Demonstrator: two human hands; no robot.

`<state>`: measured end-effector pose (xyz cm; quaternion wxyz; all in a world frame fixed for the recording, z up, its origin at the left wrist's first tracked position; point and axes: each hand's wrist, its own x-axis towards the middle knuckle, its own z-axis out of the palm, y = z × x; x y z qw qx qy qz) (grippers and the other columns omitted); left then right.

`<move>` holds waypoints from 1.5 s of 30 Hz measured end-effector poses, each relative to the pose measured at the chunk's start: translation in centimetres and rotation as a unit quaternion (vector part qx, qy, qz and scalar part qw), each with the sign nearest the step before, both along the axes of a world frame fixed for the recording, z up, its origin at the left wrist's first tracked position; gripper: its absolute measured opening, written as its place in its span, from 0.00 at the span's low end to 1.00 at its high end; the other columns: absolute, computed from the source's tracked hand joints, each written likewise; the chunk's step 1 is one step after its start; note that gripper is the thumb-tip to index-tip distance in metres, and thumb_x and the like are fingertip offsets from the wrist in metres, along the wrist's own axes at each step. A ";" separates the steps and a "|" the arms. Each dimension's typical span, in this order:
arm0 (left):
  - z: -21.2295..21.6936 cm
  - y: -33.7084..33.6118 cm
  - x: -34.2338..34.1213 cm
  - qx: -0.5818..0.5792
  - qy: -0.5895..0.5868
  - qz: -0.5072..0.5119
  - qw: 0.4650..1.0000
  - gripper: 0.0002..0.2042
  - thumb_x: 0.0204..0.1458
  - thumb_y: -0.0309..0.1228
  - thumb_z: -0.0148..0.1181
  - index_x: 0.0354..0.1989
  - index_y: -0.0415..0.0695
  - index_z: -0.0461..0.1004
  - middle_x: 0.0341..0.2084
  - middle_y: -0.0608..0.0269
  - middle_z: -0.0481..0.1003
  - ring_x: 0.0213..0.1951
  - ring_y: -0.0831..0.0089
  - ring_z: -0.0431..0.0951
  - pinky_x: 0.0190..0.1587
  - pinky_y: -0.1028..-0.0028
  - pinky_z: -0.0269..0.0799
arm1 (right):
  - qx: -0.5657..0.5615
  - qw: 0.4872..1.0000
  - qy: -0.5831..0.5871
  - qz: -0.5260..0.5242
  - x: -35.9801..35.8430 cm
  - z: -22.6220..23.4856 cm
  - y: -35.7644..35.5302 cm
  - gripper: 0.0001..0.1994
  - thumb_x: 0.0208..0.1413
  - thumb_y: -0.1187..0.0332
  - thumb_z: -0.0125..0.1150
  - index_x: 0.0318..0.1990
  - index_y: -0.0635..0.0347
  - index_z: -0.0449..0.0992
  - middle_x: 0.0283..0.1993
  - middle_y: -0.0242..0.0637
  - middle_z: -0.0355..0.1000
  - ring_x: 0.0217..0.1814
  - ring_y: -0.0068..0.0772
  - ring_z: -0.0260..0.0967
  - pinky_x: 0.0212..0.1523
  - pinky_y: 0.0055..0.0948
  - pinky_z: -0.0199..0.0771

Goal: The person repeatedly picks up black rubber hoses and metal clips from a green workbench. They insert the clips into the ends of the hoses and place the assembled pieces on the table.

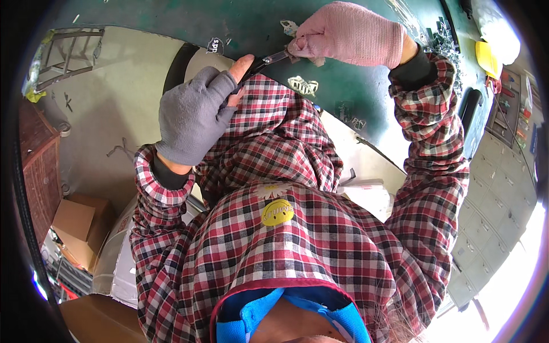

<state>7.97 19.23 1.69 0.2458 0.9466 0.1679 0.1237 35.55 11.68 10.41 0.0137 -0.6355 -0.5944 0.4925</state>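
My left hand [194,117], in a grey glove with thumb and fingertips bare, is closed around the black handles of small scissors [256,66]. Their metal blades point right and reach the fingertips of my other hand. My right hand [354,35], in a pink glove, is pinched closed above the green tabletop [366,97]. A little pale material shows at its fingertips, but what it is cannot be made out. Near the hands lie a pale printed scrap [303,86], a black-and-white scrap [215,46] and a crumpled pale piece [289,27].
Several small dark pieces [443,40] are heaped at the table's right side, beside a yellow object [487,59]. Checked cloth covers my lap below the table edge. An open cardboard box [83,226] stands at lower left, under a reddish-brown cabinet [40,171]. Grey lockers [492,223] line the right.
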 end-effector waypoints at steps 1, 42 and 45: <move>0.0 0.0 0.0 -0.008 -0.004 -0.003 1.000 0.28 0.55 0.36 0.65 0.67 0.65 0.70 0.26 0.63 0.72 0.23 0.64 0.75 0.26 0.65 0.72 | 0.001 1.000 0.023 -0.008 0.3 -0.2 -0.3 0.17 0.66 0.54 0.54 0.38 0.57 0.83 0.30 0.35 0.80 0.36 0.39 0.79 0.39 0.34 0.76; -0.7 -0.4 0.1 -0.022 -0.038 -0.023 0.999 0.28 0.57 0.36 0.65 0.68 0.66 0.69 0.37 0.58 0.78 0.26 0.61 0.79 0.27 0.65 0.75 | 0.124 0.979 -0.149 0.070 -2.2 -0.1 -1.3 0.17 0.62 0.50 0.58 0.31 0.53 0.81 0.29 0.42 0.75 0.34 0.48 0.75 0.34 0.42 0.74; -1.0 -0.4 0.2 -0.020 -0.045 -0.020 0.999 0.27 0.57 0.37 0.65 0.68 0.66 0.69 0.35 0.59 0.78 0.25 0.61 0.79 0.26 0.64 0.74 | 0.142 0.976 -0.146 0.081 -2.5 0.0 -1.2 0.18 0.62 0.50 0.58 0.31 0.54 0.80 0.27 0.44 0.74 0.33 0.49 0.75 0.34 0.43 0.74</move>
